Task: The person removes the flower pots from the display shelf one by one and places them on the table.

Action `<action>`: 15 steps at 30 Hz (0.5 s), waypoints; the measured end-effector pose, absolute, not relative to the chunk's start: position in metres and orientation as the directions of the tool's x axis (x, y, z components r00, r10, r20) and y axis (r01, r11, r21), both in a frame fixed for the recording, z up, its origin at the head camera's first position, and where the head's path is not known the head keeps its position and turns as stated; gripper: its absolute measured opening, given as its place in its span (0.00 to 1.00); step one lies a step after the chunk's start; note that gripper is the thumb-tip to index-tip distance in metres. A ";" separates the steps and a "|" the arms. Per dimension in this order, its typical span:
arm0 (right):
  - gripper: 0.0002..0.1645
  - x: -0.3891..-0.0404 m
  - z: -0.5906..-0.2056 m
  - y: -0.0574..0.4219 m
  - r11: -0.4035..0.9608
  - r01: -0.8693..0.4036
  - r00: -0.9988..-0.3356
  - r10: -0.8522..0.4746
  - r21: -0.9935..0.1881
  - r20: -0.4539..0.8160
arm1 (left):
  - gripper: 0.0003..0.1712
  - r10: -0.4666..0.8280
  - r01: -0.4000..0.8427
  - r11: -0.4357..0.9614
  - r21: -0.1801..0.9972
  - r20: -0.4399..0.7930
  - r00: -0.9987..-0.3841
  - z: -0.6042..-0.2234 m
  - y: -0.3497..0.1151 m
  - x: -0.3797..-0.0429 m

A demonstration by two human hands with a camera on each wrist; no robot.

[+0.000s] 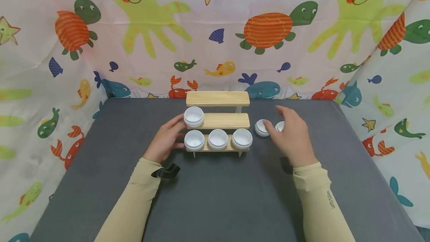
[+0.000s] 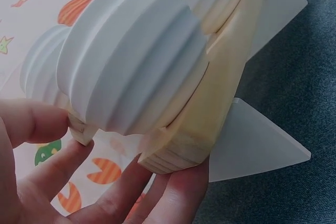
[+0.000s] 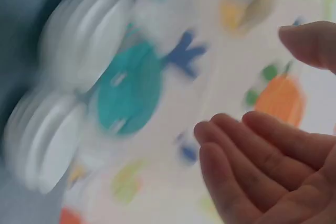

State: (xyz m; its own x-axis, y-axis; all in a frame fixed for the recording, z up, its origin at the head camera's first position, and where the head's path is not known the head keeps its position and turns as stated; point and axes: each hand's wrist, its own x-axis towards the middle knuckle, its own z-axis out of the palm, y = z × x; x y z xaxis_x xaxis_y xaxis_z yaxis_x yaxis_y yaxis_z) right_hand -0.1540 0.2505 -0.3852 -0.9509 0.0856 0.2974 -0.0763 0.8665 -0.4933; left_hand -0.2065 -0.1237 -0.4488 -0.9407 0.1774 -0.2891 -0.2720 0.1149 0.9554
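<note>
A three-tier wooden rack (image 1: 226, 121) with pale shelves stands mid-table. One small white ribbed bowl (image 1: 193, 117) sits at the left of its middle shelf; three more white bowls (image 1: 218, 139) line the lowest shelf. My left hand (image 1: 164, 141) holds the rack's left side: in the left wrist view, thumb and index finger pinch one shelf end (image 2: 81, 129), and other fingers touch the lower shelf end (image 2: 176, 153). Two white bowls (image 3: 84, 35) are on the table to the right. Above them my right hand (image 1: 290, 137) hovers with thumb and fingers apart, holding nothing.
The top shelf (image 1: 217, 99) bears no bowls. A grey cloth (image 1: 218, 197) covers the table. Behind and on both sides hangs a white curtain (image 1: 201, 44) printed with sea animals.
</note>
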 end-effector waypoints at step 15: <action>0.40 -0.169 -0.359 0.116 0.792 -0.435 -0.893 -0.321 -0.429 0.314 | 0.32 0.181 -0.265 0.100 0.959 -0.280 -0.943 -0.449 -0.124 -0.206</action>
State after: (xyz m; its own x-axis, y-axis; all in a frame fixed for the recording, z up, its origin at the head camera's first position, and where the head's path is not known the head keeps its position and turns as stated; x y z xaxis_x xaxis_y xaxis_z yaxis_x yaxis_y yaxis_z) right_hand -0.1691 0.1165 -0.3586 -0.8935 -0.3210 0.3141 -0.4352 0.7917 -0.4287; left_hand -0.2056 -0.1243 -0.4493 -0.9429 0.1807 -0.2798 -0.2655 0.0998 0.9589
